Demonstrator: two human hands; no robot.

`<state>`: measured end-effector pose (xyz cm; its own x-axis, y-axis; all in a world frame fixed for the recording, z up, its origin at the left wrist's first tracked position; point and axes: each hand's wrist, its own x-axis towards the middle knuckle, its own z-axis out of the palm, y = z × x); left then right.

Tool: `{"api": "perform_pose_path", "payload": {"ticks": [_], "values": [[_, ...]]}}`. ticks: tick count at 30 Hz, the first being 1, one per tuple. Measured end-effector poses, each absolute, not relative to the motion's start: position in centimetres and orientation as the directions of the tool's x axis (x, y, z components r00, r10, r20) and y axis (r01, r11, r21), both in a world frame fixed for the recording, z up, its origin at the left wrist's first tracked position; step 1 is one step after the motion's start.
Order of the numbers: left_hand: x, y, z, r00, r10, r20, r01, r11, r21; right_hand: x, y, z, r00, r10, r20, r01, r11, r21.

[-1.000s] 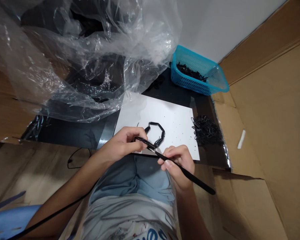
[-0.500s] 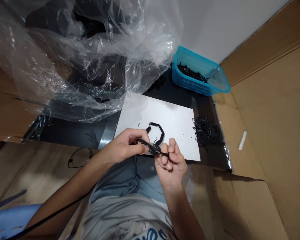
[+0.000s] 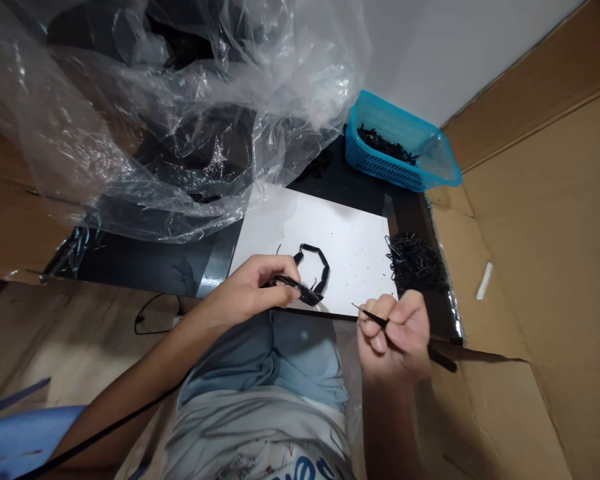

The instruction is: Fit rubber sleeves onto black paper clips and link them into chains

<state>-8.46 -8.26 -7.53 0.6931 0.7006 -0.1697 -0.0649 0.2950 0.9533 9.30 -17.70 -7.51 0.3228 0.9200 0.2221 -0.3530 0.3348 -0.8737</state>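
Observation:
My left hand (image 3: 267, 287) pinches a slim black part (image 3: 307, 295) between thumb and fingers, over the near edge of the white sheet (image 3: 350, 247). Just beyond it, a curved chain of black segments (image 3: 324, 261) lies on the sheet; whether it joins the held part I cannot tell. Closed around black tweezers (image 3: 373, 316), my right hand (image 3: 395, 330) is apart from the left, off the sheet's near right corner. The fine tip points up and left, and the handle end sticks out below the hand.
A heap of thin black loops (image 3: 415, 263) lies right of the sheet. Behind stands a blue basket (image 3: 400, 167) holding small black pieces. Clear plastic sheeting (image 3: 180, 133) covers the back left. Cardboard (image 3: 555, 233) walls the right side.
My right hand has moved right, drawing the tweezers away from the black part. My left hand has stayed nearly in place, still pinching that part.

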Motion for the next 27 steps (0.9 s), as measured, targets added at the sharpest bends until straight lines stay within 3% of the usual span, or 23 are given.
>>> {"api": "perform_pose_path", "payload": {"ticks": [5,9,16,27], "values": [[-8.5,-8.2,-7.8,0.688,0.711,-0.145,-0.067,0.262,0.963,8.0,-18.9,-7.9,0.206,0.867,0.454,0.109,0.44,-0.891],[-8.5,-8.2,-7.9,0.686,0.713,-0.145,-0.058,0.252,0.966,7.3,-18.8,-8.4,0.17,0.834,0.525,0.29,0.466,-0.836],[-8.5,-8.3,-7.8,0.685,0.716,-0.135,-0.077,0.256,0.964,7.4,-18.3,-8.1,0.154,0.833,0.531,0.332,0.462,-0.822],[-8.6,-8.3,-7.7,0.683,0.715,-0.149,-0.07,0.268,0.961,7.1,-18.4,-9.0,0.212,0.877,0.432,0.249,0.379,-0.891]]}}
